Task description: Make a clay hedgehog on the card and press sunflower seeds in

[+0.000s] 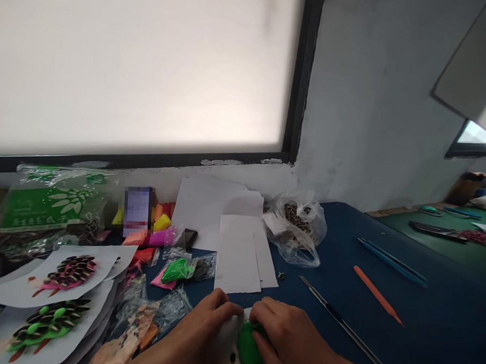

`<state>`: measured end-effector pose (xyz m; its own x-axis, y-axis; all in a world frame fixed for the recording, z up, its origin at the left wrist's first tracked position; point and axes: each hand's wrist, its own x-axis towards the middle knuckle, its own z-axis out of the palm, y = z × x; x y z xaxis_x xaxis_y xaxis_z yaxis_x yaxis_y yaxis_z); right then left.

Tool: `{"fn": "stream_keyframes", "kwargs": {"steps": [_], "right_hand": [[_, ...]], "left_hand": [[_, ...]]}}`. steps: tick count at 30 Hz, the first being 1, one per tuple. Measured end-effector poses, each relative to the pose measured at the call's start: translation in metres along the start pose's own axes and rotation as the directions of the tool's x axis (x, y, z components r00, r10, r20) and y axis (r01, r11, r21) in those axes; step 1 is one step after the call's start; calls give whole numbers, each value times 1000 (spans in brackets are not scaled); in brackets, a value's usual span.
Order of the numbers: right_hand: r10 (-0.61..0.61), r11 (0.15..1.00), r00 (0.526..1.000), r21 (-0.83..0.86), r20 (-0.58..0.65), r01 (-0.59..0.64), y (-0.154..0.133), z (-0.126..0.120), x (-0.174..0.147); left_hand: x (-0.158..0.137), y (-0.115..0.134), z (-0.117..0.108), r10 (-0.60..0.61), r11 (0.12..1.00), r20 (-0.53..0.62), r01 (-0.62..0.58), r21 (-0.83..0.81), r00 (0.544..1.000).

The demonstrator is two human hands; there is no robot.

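Observation:
A flattened lump of green modelling clay (247,346) lies on a small white sheet of paper (228,339) at the bottom middle. My right hand (287,331) is curled over it, thumb and fingers pressed against the clay's right side and top. On the other side, my left hand (210,325) has its fingers bent and closed at the sheet's upper left edge. A small dark spot, perhaps a seed, shows on the paper left of the clay. Both palms and the undersides of the fingers are hidden.
Seed-covered clay pictures (67,273) are stacked at left, near bagged coloured clay (178,270). White paper (240,251) and a bag of seeds (298,219) lie ahead. At right are a metal craft knife (341,320), an orange tool (377,295) and blue tweezers (392,261).

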<state>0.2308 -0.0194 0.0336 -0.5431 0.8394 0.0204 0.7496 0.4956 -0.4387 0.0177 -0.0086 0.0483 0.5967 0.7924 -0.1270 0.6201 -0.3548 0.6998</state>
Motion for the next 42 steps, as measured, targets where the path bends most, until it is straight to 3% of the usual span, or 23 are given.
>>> {"fn": "stream_keyframes", "kwargs": {"steps": [6,12,18,22,24,26,27,29,38,42], "right_hand": [[11,997,1000,-81,19,-10,-2,-1,0],[-1,997,1000,-81,-12,0,-2,-3,0],[-152,986,976,-88,-158,139,0,-1,-3],[-363,925,885,-228,-292,304,3,10,-12],[-449,883,815,-324,-367,341,6,19,-15],[-525,849,679,-366,-513,380,10,29,-16],[-543,840,636,-373,-549,395,11,34,-15],[-561,828,594,-371,-577,421,13,39,-15],[-567,822,672,-386,-476,419,16,46,-14],[-533,840,737,-364,-416,402,13,47,-14]], "left_hand": [[1,5,-3,-37,999,9,37,-39,999],[1,4,-3,-135,988,92,141,-70,987],[0,2,-2,-156,984,98,163,-73,983],[0,1,-3,-148,984,113,158,-80,982],[0,1,-4,-143,986,123,152,-72,982],[-1,2,-5,-134,987,129,143,-67,983],[-2,3,-6,-134,987,133,144,-67,982],[-3,5,-7,-149,985,141,160,-66,979],[-4,-3,-1,-93,995,115,98,-36,989],[-3,-6,-1,-91,995,116,95,-33,989]]}}
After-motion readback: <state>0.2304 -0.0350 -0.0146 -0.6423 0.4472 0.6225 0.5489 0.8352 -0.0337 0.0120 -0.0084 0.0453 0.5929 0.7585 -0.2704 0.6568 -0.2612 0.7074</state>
